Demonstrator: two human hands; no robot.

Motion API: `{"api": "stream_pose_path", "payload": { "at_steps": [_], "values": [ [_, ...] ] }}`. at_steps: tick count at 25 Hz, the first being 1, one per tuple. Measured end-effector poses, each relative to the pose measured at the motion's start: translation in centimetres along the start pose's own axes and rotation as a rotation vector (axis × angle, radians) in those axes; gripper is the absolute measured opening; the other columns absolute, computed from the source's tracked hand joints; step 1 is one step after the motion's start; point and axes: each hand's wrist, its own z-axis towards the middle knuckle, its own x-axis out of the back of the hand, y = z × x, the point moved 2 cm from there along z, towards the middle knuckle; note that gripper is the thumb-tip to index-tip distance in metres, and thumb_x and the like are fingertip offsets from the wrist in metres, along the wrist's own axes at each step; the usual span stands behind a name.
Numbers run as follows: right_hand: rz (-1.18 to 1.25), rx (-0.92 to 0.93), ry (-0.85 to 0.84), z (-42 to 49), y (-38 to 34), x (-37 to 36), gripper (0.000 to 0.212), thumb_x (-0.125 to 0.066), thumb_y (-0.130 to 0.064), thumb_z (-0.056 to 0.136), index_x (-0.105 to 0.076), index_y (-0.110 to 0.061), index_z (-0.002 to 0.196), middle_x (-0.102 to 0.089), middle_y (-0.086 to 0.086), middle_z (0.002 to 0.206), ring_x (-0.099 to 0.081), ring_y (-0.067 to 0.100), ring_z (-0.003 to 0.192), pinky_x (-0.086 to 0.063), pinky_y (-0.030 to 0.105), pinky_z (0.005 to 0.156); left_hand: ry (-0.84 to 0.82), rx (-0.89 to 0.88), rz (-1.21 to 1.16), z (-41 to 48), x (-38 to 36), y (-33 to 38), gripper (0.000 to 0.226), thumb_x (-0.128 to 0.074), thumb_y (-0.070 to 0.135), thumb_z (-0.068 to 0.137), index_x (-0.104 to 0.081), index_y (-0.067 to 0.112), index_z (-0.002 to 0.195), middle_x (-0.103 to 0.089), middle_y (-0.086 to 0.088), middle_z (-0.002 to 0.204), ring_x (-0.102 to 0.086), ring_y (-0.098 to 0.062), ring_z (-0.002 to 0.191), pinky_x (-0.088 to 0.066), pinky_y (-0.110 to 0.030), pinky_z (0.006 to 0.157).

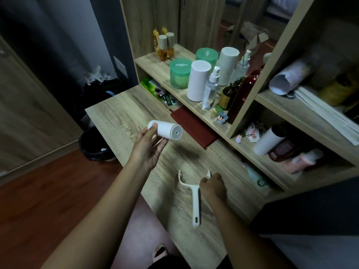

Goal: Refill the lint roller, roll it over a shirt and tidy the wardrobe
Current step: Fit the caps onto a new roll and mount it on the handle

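Your left hand [149,148] is half open, palm up. Its thumb and fingertips pinch one white refill roll [165,131] by its end, holding it on its side above the wooden desk [120,113]. Your right hand [212,186] is curled into a loose fist, and its fingertips appear to pinch the right prong of the one lint roller handle [194,199]. The handle lies flat on the desk, fork pointing away from you, just beside your right hand. The roll is well apart from it, up and to the left.
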Motion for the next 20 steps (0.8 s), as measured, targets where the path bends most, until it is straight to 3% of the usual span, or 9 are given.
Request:
{"api": "stream_pose_path", "payload": {
  "at_steps": [4, 10, 14, 17, 20],
  "values": [
    [0.008, -0.031, -0.027, 0.0, -0.6, 0.2, 0.033, -0.04, -0.024, 0.094, -0.044, -0.001, 0.118, -0.059, 0.022, 0.119, -0.059, 0.038, 0.105, -0.05, 0.042, 0.086, 0.008, -0.012, 0.022, 0.2, 0.3, 0.2, 0.012, -0.06, 0.018, 0.09, -0.049, 0.018, 0.095, -0.059, -0.007, 0.101, -0.063, -0.015, 0.091, -0.058, -0.03, 0.069],
    [0.136, 0.46, -0.016, -2.8, -6.4, 5.8, 0.03, -0.024, -0.048, 0.095, -0.047, -0.032, 0.106, -0.064, 0.003, 0.084, -0.061, 0.025, 0.076, -0.051, 0.04, 0.069, -0.02, 0.064, 0.177, 1.0, 1.9, 1.0, 0.017, -0.06, 0.019, 0.089, -0.049, 0.02, 0.103, -0.059, -0.012, 0.099, -0.061, -0.02, 0.092, -0.06, -0.028, 0.057],
    [0.134, 0.686, -0.146, -5.6, -10.2, 10.1, 0.025, -0.026, -0.046, 0.097, -0.048, -0.035, 0.099, -0.049, -0.008, 0.063, -0.054, 0.019, 0.067, -0.035, 0.029, 0.054, -0.033, 0.205, 0.249, 1.4, 3.1, 0.6, 0.039, -0.055, 0.021, 0.089, -0.044, 0.013, 0.126, -0.057, -0.017, 0.095, -0.062, -0.024, 0.08, -0.057, -0.03, 0.049],
    [0.053, 0.774, -0.11, -7.2, -11.8, 11.3, 0.024, -0.026, -0.046, 0.097, -0.046, -0.036, 0.105, -0.059, -0.005, 0.075, -0.059, 0.027, 0.082, -0.039, 0.034, 0.065, -0.043, 0.322, 0.244, 1.3, 3.4, -0.2, 0.054, -0.054, 0.03, 0.086, -0.043, 0.006, 0.133, -0.057, -0.015, 0.096, -0.061, -0.024, 0.071, -0.055, -0.031, 0.051],
    [0.071, 0.755, -0.046, -7.8, -12.7, 11.7, 0.025, -0.027, -0.044, 0.097, -0.046, -0.032, 0.108, -0.066, 0.003, 0.091, -0.059, 0.032, 0.094, -0.039, 0.036, 0.069, -0.05, 0.313, 0.189, 1.1, 3.0, -1.0, 0.053, -0.051, 0.033, 0.088, -0.042, 0.01, 0.134, -0.057, -0.012, 0.092, -0.059, -0.025, 0.069, -0.055, -0.035, 0.054]
  ]
}}
